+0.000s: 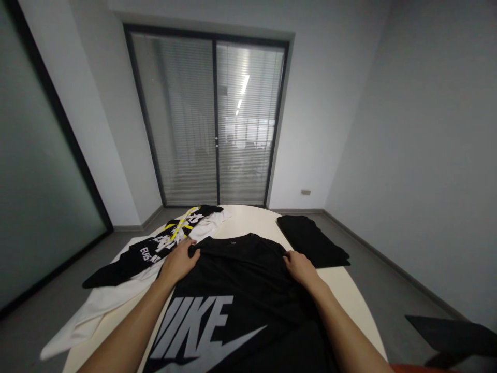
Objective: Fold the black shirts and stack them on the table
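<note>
A black T-shirt (240,274) with a large grey Nike print lies spread in front of me, its collar toward the far end. My left hand (181,261) pinches the shirt near its left shoulder. On the other side, my right hand (300,265) has its fingers closed on the right shoulder edge. Close to my left hand lies a black garment (134,261) with white and yellow print, on top of a white garment (104,298). Beyond my right hand is a folded black garment (308,241). The shirt's lower part runs out of view at the bottom.
All the clothes lie on a pale table (248,215) with a rounded far end. The white garment hangs over its left edge. A dark flat object (454,331) stands at the lower right, beside the table. Behind are a blind-covered glass door (182,129) and grey walls.
</note>
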`<state>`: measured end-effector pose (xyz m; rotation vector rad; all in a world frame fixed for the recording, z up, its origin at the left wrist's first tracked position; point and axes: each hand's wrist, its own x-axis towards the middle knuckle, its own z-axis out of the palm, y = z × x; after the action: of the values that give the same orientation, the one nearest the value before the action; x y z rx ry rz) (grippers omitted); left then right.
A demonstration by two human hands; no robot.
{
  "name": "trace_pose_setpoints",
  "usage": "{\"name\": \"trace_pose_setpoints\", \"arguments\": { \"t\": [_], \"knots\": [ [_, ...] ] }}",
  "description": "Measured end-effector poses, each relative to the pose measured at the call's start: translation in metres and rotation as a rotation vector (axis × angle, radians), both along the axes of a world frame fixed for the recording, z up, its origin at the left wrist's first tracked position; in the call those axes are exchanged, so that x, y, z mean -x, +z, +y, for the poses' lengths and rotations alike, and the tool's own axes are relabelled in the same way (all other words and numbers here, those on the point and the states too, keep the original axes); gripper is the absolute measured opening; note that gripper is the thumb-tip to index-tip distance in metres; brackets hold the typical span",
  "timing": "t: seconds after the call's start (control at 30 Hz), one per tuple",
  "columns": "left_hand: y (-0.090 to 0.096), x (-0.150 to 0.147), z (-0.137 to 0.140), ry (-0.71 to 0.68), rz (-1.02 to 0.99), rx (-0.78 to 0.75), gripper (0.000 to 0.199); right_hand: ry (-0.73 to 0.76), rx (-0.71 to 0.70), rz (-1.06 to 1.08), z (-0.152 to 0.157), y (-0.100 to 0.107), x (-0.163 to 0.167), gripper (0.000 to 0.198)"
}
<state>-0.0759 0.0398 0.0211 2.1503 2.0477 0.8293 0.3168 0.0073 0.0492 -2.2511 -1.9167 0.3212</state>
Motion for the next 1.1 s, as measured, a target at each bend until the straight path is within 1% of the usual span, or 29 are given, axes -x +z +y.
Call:
{"name": "trace_pose_setpoints", "arguments": {
  "t": [0.07, 0.13, 0.2, 0.23, 0.3, 0.37, 0.4, 0.43, 0.47, 0.53, 0.6, 0.63, 0.67, 0.77, 0.83, 0.97, 1.1],
  "knots": [
    [0.006, -0.004, -0.004, 0.052, -0.024, -0.006, 0.03, 0.001, -0.009, -0.011, -0.001, 0.0, -0.001, 0.032],
    [0.011, -0.006, -0.006, 0.086, -0.051, -0.02, 0.023, -0.021, -0.034, -0.022, -0.004, 0.003, 0.001, 0.029],
    [0.014, -0.006, -0.007, 0.061, -0.07, -0.063, 0.014, -0.051, -0.107, -0.028, -0.006, 0.008, 0.003, 0.028],
    [0.014, -0.006, -0.007, 0.023, -0.072, -0.1, 0.01, -0.06, -0.179, -0.038, -0.007, 0.01, 0.004, 0.028],
    [0.015, -0.006, -0.008, -0.07, -0.07, -0.194, 0.005, -0.058, -0.369, -0.083, -0.007, 0.014, 0.004, 0.024],
    [0.015, -0.007, -0.009, -0.15, -0.08, -0.28, 0.009, -0.025, -0.534, -0.13, -0.005, 0.015, 0.003, 0.02],
    [0.015, -0.008, -0.01, -0.179, -0.088, -0.306, 0.012, 0.0, -0.575, -0.137, -0.005, 0.016, 0.002, 0.018],
    [0.014, -0.009, -0.01, -0.203, -0.092, -0.319, 0.017, 0.029, -0.581, -0.129, -0.004, 0.015, 0.001, 0.017],
    [0.012, -0.01, -0.011, -0.228, -0.087, -0.321, 0.022, 0.056, -0.559, -0.109, -0.003, 0.015, 0.0, 0.016],
    [0.006, -0.012, -0.011, -0.287, -0.046, -0.294, 0.033, 0.088, -0.459, -0.058, -0.003, 0.014, -0.002, 0.014],
    [-0.001, -0.014, -0.011, -0.332, 0.004, -0.25, 0.041, 0.069, -0.363, -0.012, -0.004, 0.014, -0.003, 0.009],
    [-0.003, -0.014, -0.01, -0.344, 0.023, -0.23, 0.044, 0.05, -0.338, 0.008, -0.005, 0.014, -0.003, 0.007],
    [-0.005, -0.015, -0.01, -0.347, 0.039, -0.214, 0.046, 0.032, -0.336, 0.024, -0.006, 0.015, -0.004, 0.008],
    [-0.006, -0.017, -0.009, -0.337, 0.074, -0.209, 0.049, 0.012, -0.403, 0.038, -0.006, 0.019, -0.01, 0.022],
    [-0.002, -0.021, -0.008, -0.328, 0.091, -0.224, 0.049, -0.006, -0.446, 0.015, -0.005, 0.024, -0.015, 0.024],
    [0.01, -0.031, -0.003, -0.323, 0.114, -0.222, 0.049, -0.087, -0.506, -0.022, 0.002, 0.035, -0.025, 0.028],
    [0.024, -0.04, 0.014, -0.327, 0.133, -0.197, 0.049, -0.111, -0.532, -0.009, 0.015, 0.047, -0.032, 0.033]
  ]
}}
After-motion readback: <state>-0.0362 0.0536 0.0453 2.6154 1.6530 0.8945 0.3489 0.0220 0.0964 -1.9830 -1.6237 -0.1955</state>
